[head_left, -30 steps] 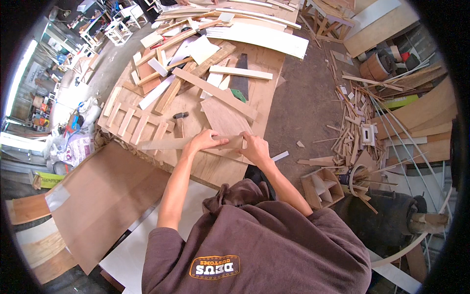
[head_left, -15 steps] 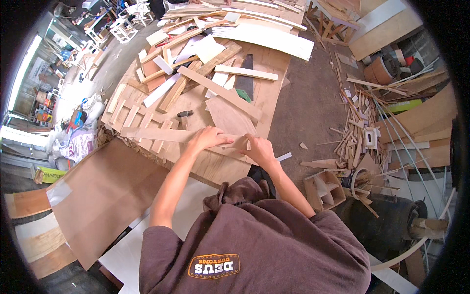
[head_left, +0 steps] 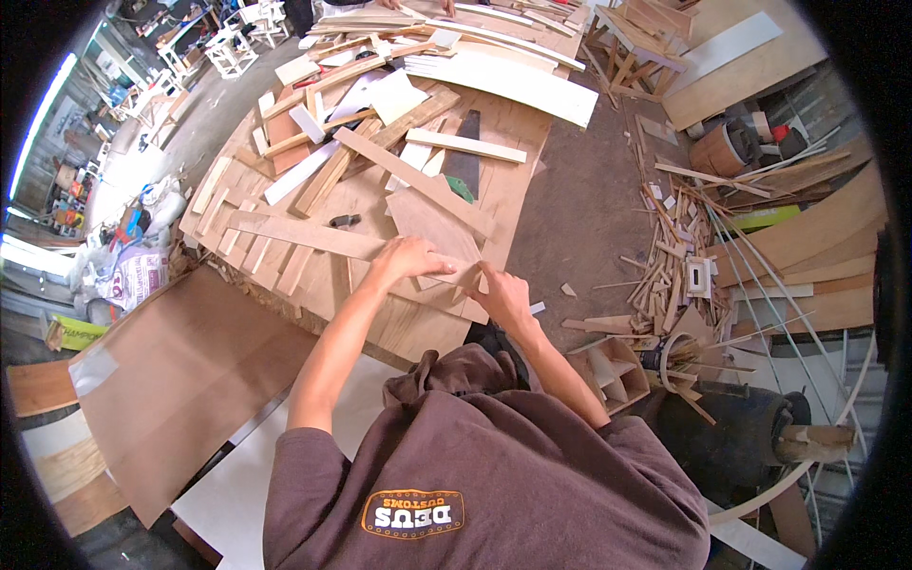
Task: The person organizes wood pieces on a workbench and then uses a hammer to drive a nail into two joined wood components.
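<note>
A long, pale wooden strip (head_left: 298, 229) slants across the near end of the plywood worktop (head_left: 399, 318). My left hand (head_left: 406, 259) grips it from above with bent fingers. My right hand (head_left: 502, 296) is closed round its right end. Under and just beyond the strip lies a pointed wooden board (head_left: 427, 221). A hammer (head_left: 345, 220) lies behind the strip, its handle mostly hidden. Short battens (head_left: 296, 268) lie at the worktop's left end, and a saw (head_left: 468, 142) with a green part lies farther back.
Piled boards and offcuts (head_left: 323, 123) cover the far worktop, where another person's hand (head_left: 446, 8) shows. Scrap wood (head_left: 665, 266) and a bucket of sticks (head_left: 686, 361) stand at the right. A large brown sheet (head_left: 190, 370) leans at lower left, beside bags (head_left: 138, 275).
The strip's left end has risen toward the far side of the worktop, tilting it more steeply. Both my hands still hold it, the left slightly higher in the picture.
</note>
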`<move>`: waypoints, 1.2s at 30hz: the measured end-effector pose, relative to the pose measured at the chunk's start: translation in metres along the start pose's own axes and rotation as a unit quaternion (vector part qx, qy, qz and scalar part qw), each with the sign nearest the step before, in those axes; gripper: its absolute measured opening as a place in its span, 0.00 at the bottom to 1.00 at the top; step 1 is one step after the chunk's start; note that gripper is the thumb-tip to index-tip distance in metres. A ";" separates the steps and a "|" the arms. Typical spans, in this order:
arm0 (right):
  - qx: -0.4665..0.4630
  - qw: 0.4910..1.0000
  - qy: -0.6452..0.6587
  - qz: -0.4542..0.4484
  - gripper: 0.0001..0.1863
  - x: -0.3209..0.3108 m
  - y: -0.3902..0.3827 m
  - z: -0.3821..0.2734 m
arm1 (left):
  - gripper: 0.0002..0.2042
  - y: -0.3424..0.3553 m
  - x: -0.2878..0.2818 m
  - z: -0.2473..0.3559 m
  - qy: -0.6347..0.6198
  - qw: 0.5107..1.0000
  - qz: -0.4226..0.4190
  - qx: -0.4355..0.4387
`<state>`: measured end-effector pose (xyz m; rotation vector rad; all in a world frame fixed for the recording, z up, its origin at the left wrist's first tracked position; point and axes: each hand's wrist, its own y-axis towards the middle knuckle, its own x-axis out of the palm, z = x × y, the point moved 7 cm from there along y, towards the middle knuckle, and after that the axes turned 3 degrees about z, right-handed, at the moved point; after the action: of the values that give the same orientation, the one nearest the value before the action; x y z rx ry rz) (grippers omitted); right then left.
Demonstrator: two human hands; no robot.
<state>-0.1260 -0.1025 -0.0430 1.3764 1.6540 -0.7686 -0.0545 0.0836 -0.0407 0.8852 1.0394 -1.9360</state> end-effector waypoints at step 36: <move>0.017 0.998 0.054 -0.030 0.36 0.028 0.017 -0.026 | 0.47 -0.040 0.000 -0.052 -0.042 0.997 0.016 -0.066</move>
<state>-0.1161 -0.0632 -0.0544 1.4192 1.7814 -0.7723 -0.0767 0.1449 -0.0492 0.7367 1.0831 -1.8383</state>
